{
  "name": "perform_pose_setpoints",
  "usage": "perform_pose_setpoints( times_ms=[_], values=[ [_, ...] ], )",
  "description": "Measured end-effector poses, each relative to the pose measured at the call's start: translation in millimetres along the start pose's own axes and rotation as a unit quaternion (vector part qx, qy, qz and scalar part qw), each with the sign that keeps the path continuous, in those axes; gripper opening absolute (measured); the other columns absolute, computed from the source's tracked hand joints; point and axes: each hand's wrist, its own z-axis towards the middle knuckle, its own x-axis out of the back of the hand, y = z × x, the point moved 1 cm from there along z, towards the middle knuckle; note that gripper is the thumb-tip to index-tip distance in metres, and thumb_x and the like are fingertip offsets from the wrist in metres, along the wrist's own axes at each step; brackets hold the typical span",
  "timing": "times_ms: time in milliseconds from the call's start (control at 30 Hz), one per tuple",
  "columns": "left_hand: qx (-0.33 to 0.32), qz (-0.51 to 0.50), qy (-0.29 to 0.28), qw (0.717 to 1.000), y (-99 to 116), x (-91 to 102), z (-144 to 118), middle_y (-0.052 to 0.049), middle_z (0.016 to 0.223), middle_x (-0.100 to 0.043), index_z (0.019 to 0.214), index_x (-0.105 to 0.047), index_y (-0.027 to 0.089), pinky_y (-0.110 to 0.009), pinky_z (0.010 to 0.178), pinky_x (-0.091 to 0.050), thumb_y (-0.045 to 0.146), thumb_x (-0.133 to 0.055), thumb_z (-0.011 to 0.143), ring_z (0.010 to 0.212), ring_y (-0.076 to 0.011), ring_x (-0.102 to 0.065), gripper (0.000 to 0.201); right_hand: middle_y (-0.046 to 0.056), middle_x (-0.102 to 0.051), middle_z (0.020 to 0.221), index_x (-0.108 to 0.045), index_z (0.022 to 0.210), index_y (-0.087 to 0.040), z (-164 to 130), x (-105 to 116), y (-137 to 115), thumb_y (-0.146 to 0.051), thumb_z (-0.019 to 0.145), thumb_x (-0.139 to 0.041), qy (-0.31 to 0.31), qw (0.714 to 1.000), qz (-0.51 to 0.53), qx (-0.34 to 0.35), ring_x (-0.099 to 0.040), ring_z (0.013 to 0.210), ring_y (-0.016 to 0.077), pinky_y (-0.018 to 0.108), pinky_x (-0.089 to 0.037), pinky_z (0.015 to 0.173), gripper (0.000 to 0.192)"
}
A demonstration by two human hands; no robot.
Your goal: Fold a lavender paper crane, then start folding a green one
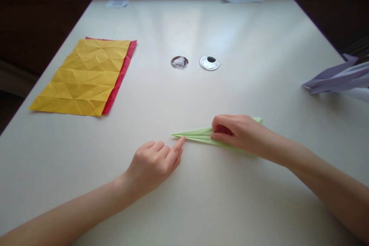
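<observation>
Green folded paper lies flat on the tabletop, near centre, long point aimed left. Right hand presses down on its wide end, fingers curled over it; left hand is mostly curled, index finger out and touching the paper's tip. Creased yellow sheet over a red sheet sits far left, purple folded paper at right edge.

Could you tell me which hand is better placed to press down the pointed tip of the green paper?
Probably the left hand: its index finger already touches the tip of the folded green paper, while the right hand rests on its middle.
</observation>
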Motion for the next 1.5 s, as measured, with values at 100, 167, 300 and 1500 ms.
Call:
perform_pose_setpoints(
  times_ms=[100,167,300,1500],
  values=[
    [0.0,0.0,0.013,1.0,-1.1,1.0,0.6,0.007,0.041,-0.042,0.101,-0.066,0.014,-0.027,0.045,-0.029,0.018,-0.055,0.082,0.041,-0.0092,-0.039,0.023,-0.004,-0.054,0.068,-0.044,0.065,-0.02,-0.3,0.4,-0.4,-0.026,0.079,-0.049,0.001,1.0,0.002,-0.001,-0.047,0.057,0.0095,0.021,-0.031,0.054,0.016],
    [0.004,0.003,0.007,1.0,-1.7,0.6,0.8,0.007,0.041,-0.042,0.101,-0.066,0.013,-0.027,0.045,-0.029,0.018,-0.055,0.082,0.041,-0.0092,-0.04,0.022,-0.003,-0.055,0.068,-0.044,0.065,-0.02,-0.4,0.6,-0.6,-0.026,0.079,-0.049,0.0,1.0,0.003,-0.002,-0.047,0.057,0.0098,0.022,-0.032,0.054,0.016],
    [0.008,0.011,0.0,1.0,-2.4,-0.3,0.7,0.007,0.041,-0.042,0.102,-0.065,0.014,-0.026,0.045,-0.03,0.018,-0.055,0.082,0.041,-0.0088,-0.04,0.023,-0.003,-0.056,0.07,-0.044,0.065,-0.021,-0.3,0.7,-0.5,-0.026,0.079,-0.048,0.0,1.0,0.003,-0.002,-0.048,0.057,0.0103,0.022,-0.032,0.054,0.016],
    [0.053,0.014,0.021,0.998,-2.5,2.3,3.2,0.006,0.039,-0.046,0.08,-0.069,0.014,-0.026,0.043,-0.03,0.016,-0.056,0.079,0.038,-0.0083,-0.042,0.013,-0.003,-0.055,0.07,-0.044,0.068,-0.021,-0.4,-0.8,3.2,-0.028,0.081,-0.048,-0.009,1.0,0.007,0.007,-0.048,0.06,0.0105,0.021,-0.032,0.054,0.015]
  ],
)
